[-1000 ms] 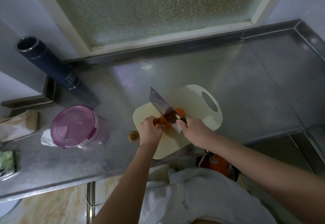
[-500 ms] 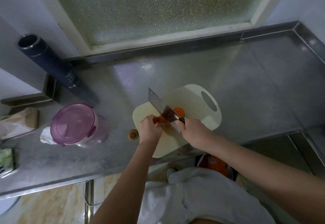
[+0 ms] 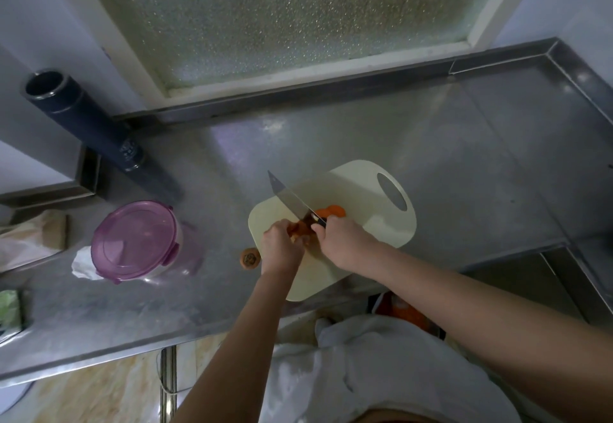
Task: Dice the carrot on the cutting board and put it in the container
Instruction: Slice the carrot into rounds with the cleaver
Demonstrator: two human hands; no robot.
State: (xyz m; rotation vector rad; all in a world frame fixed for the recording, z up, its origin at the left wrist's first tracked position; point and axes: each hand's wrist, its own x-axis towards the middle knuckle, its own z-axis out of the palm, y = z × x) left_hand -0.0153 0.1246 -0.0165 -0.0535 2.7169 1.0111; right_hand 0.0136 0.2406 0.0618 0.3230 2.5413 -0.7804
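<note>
A cream cutting board lies on the steel counter. On it, my left hand holds down a piece of orange carrot with curled fingers. My right hand grips the handle of a cleaver, whose blade rests across the carrot just right of my left fingers. Cut carrot slices lie on the board behind the blade. A round container with a closed purple lid stands to the left of the board.
A cut carrot end sits on the counter just left of the board. A dark cylinder leans at the back left. Crumpled paper and a bag lie at the left. The counter edge runs near my body.
The cleaver has shifted slightly leftward along the carrot, toward my left fingers. Both hands stay in place on the board.
</note>
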